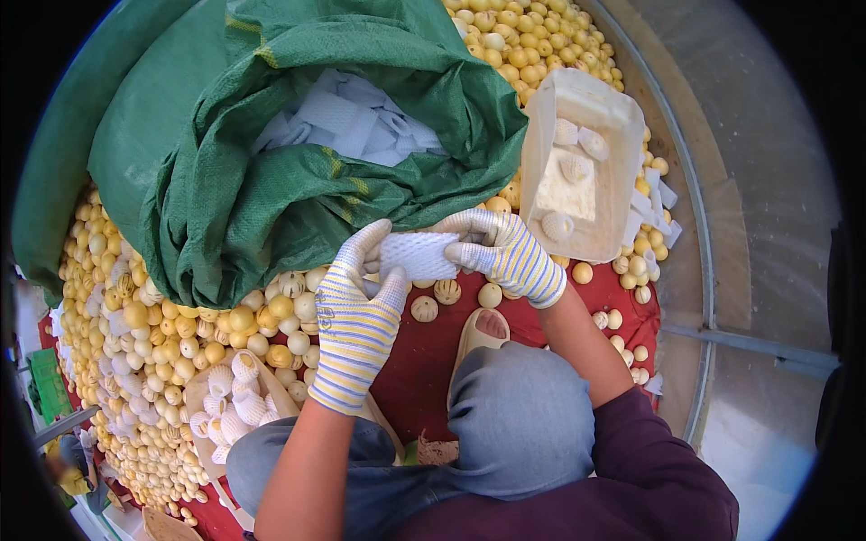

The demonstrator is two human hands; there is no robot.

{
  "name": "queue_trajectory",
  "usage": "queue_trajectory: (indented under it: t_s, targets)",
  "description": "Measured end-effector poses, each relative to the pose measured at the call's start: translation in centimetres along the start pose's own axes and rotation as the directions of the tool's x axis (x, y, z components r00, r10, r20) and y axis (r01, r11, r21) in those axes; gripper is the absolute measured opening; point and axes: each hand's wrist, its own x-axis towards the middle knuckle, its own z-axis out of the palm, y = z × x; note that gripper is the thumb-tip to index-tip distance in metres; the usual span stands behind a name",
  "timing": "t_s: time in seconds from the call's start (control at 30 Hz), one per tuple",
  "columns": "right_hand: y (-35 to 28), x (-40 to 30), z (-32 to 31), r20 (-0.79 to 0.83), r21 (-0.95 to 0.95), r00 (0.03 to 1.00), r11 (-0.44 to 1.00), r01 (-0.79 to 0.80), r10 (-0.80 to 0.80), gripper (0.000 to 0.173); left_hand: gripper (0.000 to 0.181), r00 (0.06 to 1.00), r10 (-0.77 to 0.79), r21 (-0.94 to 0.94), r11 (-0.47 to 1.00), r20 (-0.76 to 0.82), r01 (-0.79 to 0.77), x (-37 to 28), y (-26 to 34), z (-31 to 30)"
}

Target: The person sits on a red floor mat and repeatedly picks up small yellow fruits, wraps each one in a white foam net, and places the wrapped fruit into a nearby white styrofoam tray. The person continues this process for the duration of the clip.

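In front of the mouth of a green woven sack, a flat white foam net sleeve is stretched between my hands. My left hand, in a striped knit work glove, grips its left end with thumb and fingers. Thumb and fingers of my right hand, gloved alike, pinch the other end. Whether anything else sits in my left palm is hidden by the fingers. Many more white foam sleeves lie inside the sack. Below the held sleeve, a few striped pepino melons rest on a red cloth.
A translucent plastic bin at right holds several foam-sleeved fruits. Another container by my left knee is filled with wrapped fruits. Heaps of yellow pepino melons surround the sack. A person appears at far lower left.
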Motion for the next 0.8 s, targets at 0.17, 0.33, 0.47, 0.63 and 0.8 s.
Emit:
queue_trajectory:
  t_s: [0.17,0.33,0.47,0.63,0.8]
  targets:
    - [1.5,-0.7,0.5,-0.041,0.057,0.999,0.998,0.013,-0.011,0.029,0.053,0.94,-0.209,-0.203,0.942,0.268,0.268,-0.1,1.4,-0.3]
    - [16.5,1.3,-1.8,-0.295,-0.565,0.926,0.738,-0.368,0.236,0.044,0.041,0.974,-0.203,-0.028,0.978,0.104,0.207,0.1,-0.9,-0.5]
    - [23.4,2.0,0.0,-0.446,-0.676,0.811,0.452,-0.583,0.379,0.056,0.04,0.962,-0.252,0.061,0.967,0.104,0.247,-0.3,-1.8,-1.0]
    - [23.2,2.9,0.9,-0.491,-0.591,0.773,0.498,-0.635,0.402,0.059,0.039,0.945,-0.314,0.113,0.946,0.093,0.304,-0.6,-2.4,-1.5]
    - [21.1,-0.8,-0.7,-0.341,0.166,0.923,0.978,-0.127,0.178,0.068,0.047,0.926,-0.374,0.072,0.926,0.047,0.371,-0.1,-2.9,-2.0]
